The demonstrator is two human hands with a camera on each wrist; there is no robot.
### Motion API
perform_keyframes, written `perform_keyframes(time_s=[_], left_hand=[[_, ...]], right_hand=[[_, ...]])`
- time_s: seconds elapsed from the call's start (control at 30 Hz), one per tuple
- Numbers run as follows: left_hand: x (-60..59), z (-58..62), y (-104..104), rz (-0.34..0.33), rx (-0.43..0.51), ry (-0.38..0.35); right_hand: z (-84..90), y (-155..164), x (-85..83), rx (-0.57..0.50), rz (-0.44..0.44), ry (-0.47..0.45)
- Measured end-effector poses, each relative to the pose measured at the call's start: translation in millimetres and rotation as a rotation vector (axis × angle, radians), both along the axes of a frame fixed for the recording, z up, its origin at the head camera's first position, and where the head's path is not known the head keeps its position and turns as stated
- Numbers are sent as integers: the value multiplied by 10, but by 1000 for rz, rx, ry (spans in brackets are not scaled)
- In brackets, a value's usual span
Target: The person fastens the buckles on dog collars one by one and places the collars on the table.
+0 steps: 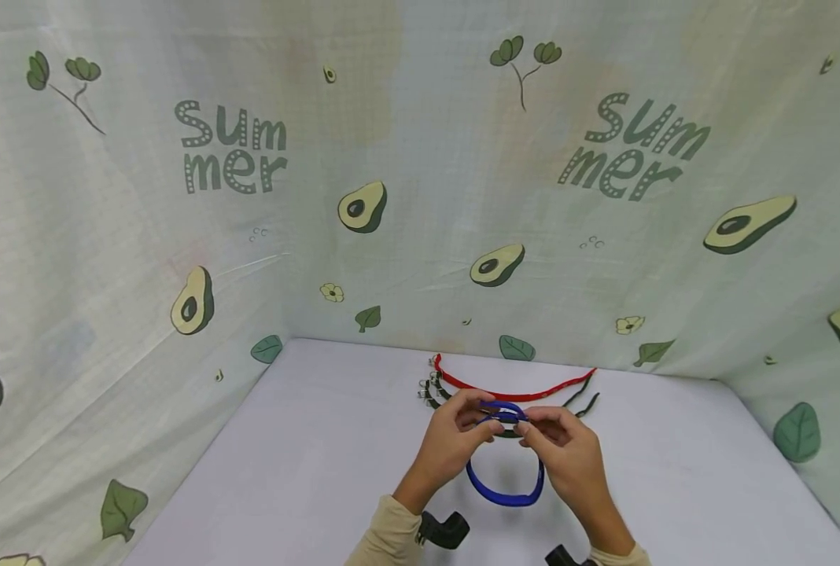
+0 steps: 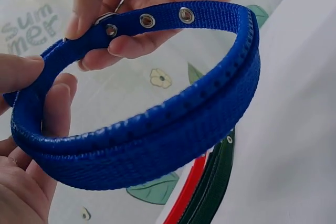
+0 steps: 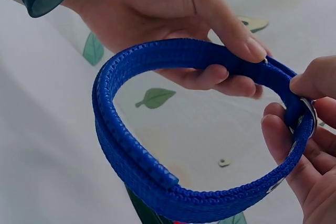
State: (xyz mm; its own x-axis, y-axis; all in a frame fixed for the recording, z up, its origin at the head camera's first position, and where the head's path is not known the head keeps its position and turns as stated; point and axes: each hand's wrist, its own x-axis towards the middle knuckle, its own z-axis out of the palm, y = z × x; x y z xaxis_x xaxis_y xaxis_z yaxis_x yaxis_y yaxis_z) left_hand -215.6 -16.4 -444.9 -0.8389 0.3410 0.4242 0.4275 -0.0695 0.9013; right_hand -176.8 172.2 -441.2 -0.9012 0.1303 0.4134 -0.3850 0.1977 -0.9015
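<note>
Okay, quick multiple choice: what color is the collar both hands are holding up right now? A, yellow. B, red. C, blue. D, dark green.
C: the blue collar hangs as a loop pinched between the left hand and the right hand, while the red collar and the dark collars lie on the table behind them.

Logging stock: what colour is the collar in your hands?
Blue webbing with silver eyelets: the blue collar shows best in the left wrist view.
</note>
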Motion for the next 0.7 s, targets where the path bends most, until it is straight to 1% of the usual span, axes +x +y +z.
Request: perform_keyframes(time_s=[0.1,0.2,0.37,0.5,0.6,0.7], left_hand=[[5,-12,-26,26,-15,-12],[18,-30,-41,65,-50,-16],[45,-46,-64,118,-98,12],[47,-45,-78,128,-107,36],[42,-48,-73,117,-113,48],[52,-38,-65,107,-129,59]], right_hand=[[-14,-19,1,-25,19,-7],[-27,-40,2,-23,19,-18],[-68,-64,-3,1,11,-39],[-84,-77,-4,10,7,-55],[-68,-81,0,26,-7,-55],[-49,-86,-1,66,-23,-36]])
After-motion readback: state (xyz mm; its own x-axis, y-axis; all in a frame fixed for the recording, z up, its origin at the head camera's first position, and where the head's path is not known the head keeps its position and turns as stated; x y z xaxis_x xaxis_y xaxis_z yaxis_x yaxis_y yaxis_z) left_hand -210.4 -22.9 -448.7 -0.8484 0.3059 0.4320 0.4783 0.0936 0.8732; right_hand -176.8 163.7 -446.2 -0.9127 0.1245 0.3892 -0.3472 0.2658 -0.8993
